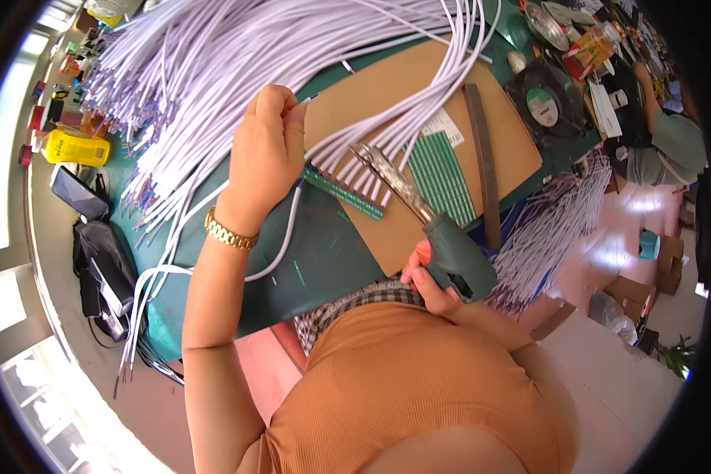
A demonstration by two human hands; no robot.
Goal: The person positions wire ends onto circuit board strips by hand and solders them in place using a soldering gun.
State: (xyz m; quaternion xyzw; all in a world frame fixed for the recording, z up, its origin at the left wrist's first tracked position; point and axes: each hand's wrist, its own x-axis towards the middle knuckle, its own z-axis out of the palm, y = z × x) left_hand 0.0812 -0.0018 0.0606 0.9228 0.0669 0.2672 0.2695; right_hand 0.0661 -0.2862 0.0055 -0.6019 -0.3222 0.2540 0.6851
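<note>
My right hand [430, 286] grips the dark green handle of a soldering gun [458, 257]. Its metal tip points up and left, over a narrow green circuit board strip [344, 194]. White cables [387, 126] fan down onto that strip in a row. Beside the strip's left end, my left hand [268, 146] is closed, a gold watch band on its wrist; what its fingers hold, if anything, is hidden. A single white cable [294, 229] curves from the strip's left end below that hand. To the right lies a panel of green board strips [442, 178].
Brown cardboard [505, 130] covers part of the green tabletop [308, 276], with a dark flat bar [482, 158] on it. A large bundle of white cables [213, 55] fills the back left. A black reel [545, 107] sits right; a yellow bottle [75, 148] stands left. Another person [671, 142] is far right.
</note>
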